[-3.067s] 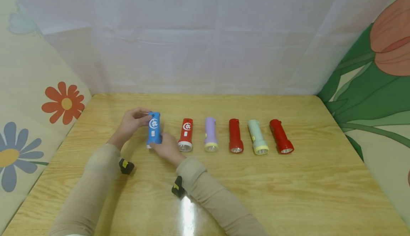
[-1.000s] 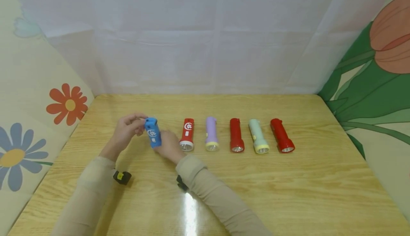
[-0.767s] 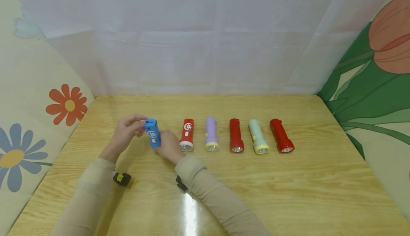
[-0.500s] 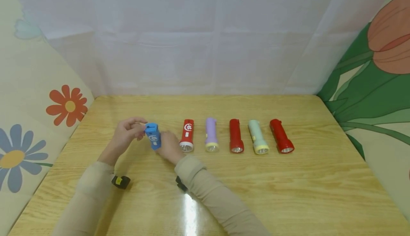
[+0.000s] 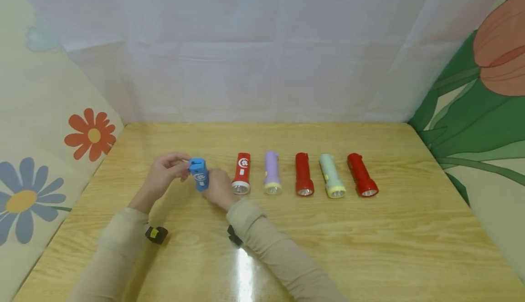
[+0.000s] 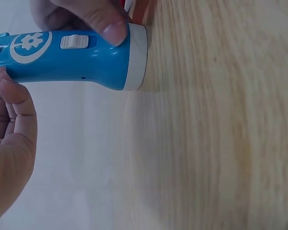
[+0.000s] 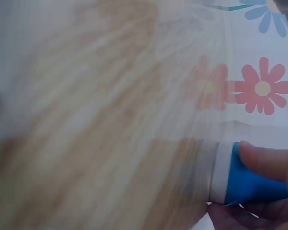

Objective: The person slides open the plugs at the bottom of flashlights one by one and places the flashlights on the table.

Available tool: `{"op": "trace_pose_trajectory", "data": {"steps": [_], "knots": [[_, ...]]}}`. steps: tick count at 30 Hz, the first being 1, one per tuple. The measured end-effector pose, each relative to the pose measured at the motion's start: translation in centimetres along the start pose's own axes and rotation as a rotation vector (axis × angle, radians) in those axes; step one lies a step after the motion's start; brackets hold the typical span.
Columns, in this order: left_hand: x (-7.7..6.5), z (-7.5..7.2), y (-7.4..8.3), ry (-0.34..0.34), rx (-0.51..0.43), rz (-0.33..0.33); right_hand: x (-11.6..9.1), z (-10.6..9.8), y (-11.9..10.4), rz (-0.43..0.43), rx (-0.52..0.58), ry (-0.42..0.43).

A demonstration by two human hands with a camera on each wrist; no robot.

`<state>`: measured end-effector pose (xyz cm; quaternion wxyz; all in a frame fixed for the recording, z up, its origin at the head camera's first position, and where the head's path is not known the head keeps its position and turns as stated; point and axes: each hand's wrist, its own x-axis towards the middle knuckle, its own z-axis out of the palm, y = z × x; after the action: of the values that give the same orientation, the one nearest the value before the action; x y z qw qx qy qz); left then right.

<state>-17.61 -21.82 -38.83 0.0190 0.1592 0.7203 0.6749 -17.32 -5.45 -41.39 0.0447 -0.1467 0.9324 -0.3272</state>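
OK so the blue flashlight (image 5: 199,174) is up in both hands, toward the left side of the wooden surface (image 5: 369,247). It's tipped up, tail end high and white lens end pointing down. Can't tell if the white rim is actually touching the wood. The white switch and flower logo face the person.

The right hand (image 5: 219,188) has the lower part gripped, thumb pressed on the blue body just behind the white rim and fingers round the other side. The left hand (image 5: 164,174) is up at the tail end, fingers bent, with the tips pinching its edge; no way to tell how firm that is.

Off to the right there are 5 more lying in a row, spaced apart, lens ends toward the person. Left to right: a red flashlight with a white rim (image 5: 241,174), nearest the right hand, then a purple flashlight (image 5: 272,174), a plain red flashlight (image 5: 303,174), a mint flashlight (image 5: 331,174) and another red flashlight (image 5: 362,174). Those last 2 lie at a slant.

Beige sleeves (image 5: 279,256) on both arms, plus a small black device (image 5: 156,234) at the left wrist. White cloth (image 5: 266,56) hangs behind, with painted flowers (image 5: 92,135) on the left and a big tulip (image 5: 502,42) on the right.
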Motion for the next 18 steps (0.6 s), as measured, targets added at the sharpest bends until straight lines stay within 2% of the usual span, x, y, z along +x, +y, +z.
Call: {"op": "trace_pose_trajectory", "data": {"steps": [7,14,18], "knots": [[0.1,0.0,-0.2,0.003,-0.021,-0.012,-0.1,-0.4,0.0,-0.007,0.089,-0.022],[0.0,0.5,0.4,0.019,-0.017,-0.026,-0.5,-1.3,-0.2,-0.027,0.190,0.049],[-0.1,0.4,0.5,0.021,-0.017,-0.033,-0.7,-1.7,-0.5,-0.025,0.221,0.039]]}}
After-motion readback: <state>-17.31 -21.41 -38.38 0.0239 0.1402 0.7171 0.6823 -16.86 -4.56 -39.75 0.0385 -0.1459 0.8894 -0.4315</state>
